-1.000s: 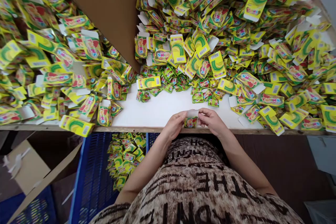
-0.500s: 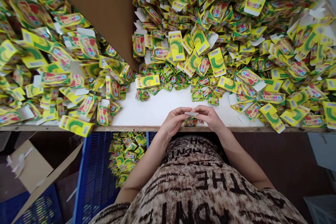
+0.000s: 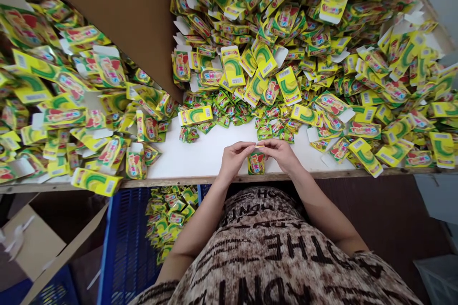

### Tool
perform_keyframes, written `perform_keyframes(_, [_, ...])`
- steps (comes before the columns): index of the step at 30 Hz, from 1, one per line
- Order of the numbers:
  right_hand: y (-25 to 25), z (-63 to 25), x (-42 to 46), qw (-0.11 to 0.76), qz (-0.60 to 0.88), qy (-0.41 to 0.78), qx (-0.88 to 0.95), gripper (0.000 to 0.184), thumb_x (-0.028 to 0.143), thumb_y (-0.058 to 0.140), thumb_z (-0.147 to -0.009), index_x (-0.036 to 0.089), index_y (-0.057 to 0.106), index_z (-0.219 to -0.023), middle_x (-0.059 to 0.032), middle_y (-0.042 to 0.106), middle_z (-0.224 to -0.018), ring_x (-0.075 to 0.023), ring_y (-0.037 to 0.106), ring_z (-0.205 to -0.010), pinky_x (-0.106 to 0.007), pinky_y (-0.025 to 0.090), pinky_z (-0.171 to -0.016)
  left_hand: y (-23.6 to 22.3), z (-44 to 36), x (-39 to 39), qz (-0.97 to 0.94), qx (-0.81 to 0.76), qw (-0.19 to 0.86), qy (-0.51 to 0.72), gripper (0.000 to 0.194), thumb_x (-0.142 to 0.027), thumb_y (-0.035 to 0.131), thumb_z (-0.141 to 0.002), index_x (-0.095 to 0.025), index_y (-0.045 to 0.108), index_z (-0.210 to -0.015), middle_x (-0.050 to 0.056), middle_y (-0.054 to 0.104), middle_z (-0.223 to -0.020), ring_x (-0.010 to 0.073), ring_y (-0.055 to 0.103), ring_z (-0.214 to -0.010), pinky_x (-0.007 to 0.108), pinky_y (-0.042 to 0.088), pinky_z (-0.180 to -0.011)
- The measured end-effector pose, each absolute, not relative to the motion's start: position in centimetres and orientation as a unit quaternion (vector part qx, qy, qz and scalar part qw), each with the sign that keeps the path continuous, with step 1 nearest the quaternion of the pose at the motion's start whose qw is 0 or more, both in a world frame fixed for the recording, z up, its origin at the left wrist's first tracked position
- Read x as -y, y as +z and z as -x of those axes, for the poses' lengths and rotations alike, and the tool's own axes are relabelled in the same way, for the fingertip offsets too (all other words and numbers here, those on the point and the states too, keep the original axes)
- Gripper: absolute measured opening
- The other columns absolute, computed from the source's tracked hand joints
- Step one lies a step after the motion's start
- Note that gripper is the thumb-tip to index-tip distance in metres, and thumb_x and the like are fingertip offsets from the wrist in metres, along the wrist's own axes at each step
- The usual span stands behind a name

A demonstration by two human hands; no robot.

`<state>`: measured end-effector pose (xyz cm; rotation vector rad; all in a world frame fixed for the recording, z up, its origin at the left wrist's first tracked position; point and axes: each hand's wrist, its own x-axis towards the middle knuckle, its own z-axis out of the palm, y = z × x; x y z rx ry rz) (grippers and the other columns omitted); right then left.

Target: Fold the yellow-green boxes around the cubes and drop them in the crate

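A small yellow-green printed carton [image 3: 256,163] stands upright at the near edge of the white table [image 3: 200,155], held between both hands. My left hand [image 3: 234,158] pinches its top left side with curled fingers. My right hand [image 3: 282,153] pinches the top flap from the right, fingers pressed together. Small green sachets [image 3: 272,128] lie in a row just beyond the hands. Flat and folded yellow-green cartons [image 3: 286,83] are heaped behind and to both sides.
A brown cardboard sheet [image 3: 125,14] stands slanted at the back left, dividing two heaps. Below the table edge on the left, a blue plastic crate [image 3: 123,248] holds several finished packs [image 3: 171,217]. A cardboard box [image 3: 32,243] sits at the lower left.
The carton's white top flap has been folded down and closed. Both hands shifted slightly away from my body, and the carton now stands more upright on the table.
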<state>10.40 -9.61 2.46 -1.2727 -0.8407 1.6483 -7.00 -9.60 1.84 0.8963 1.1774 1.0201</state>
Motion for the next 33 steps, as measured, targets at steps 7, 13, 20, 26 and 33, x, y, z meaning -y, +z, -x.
perform_keyframes(7, [2.5, -10.1, 9.7, 0.451, 0.53, 0.629, 0.347, 0.026, 0.037, 0.09, -0.056, 0.02, 0.08, -0.073, -0.004, 0.074, -0.071, -0.0142, 0.062, -0.062, -0.025, 0.051, -0.051, 1.2, 7.0, 9.5, -0.423, -0.508, 0.612, 0.435, 0.026, -0.038, 0.083, -0.072, -0.015, 0.074, -0.081, 0.002, 0.071, -0.075, 0.0123, 0.061, -0.069, 0.025, 0.049, -0.069])
perform_keyframes(13, [1.8, -10.9, 9.9, 0.43, 0.509, 0.624, 0.407, 0.031, 0.042, 0.089, -0.059, 0.021, 0.08, -0.08, -0.0036, 0.071, -0.075, -0.016, 0.063, -0.063, -0.03, 0.056, -0.055, 1.1, 7.5, 10.0, -0.505, -0.487, 0.55, 0.452, 0.022, -0.038, 0.081, -0.076, -0.018, 0.077, -0.084, 0.007, 0.074, -0.087, 0.0175, 0.067, -0.082, 0.03, 0.053, -0.078])
perform_keyframes(20, [1.7, -10.5, 11.7, 0.446, 0.511, 0.472, 0.563, 0.021, 0.041, 0.079, -0.077, 0.024, 0.079, -0.089, -0.0058, 0.063, -0.092, -0.0183, 0.062, -0.083, -0.032, 0.056, -0.067, 0.3, 8.7, 10.9, -0.537, -0.451, 0.582, 0.411, 0.029, -0.036, 0.082, -0.076, -0.02, 0.078, -0.099, 0.008, 0.075, -0.098, 0.0187, 0.068, -0.088, 0.029, 0.053, -0.075])
perform_keyframes(26, [1.0, -11.8, 12.3, 0.425, 0.531, 0.371, 0.632, 0.019, 0.03, 0.06, -0.092, 0.025, 0.076, -0.102, -0.0073, 0.065, -0.102, -0.0195, 0.063, -0.092, -0.035, 0.056, -0.081, 0.1, 7.3, 11.3, -0.566, -0.466, 0.573, 0.366, 0.033, -0.039, 0.076, -0.081, -0.021, 0.073, -0.108, 0.008, 0.073, -0.101, 0.0194, 0.066, -0.091, 0.03, 0.053, -0.082])
perform_keyframes(33, [-0.9, -19.8, 5.0, 0.26, 0.733, 0.086, 0.622, 0.035, 0.028, 0.06, -0.088, 0.013, 0.068, -0.119, -0.0198, 0.064, -0.116, -0.0344, 0.053, -0.113, -0.053, 0.041, -0.103, 4.4, 15.8, 12.4, -0.453, -0.504, 0.681, 0.28, 0.042, -0.041, 0.079, -0.075, -0.024, 0.073, -0.114, 0.007, 0.074, -0.106, 0.0219, 0.068, -0.089, 0.033, 0.054, -0.081])
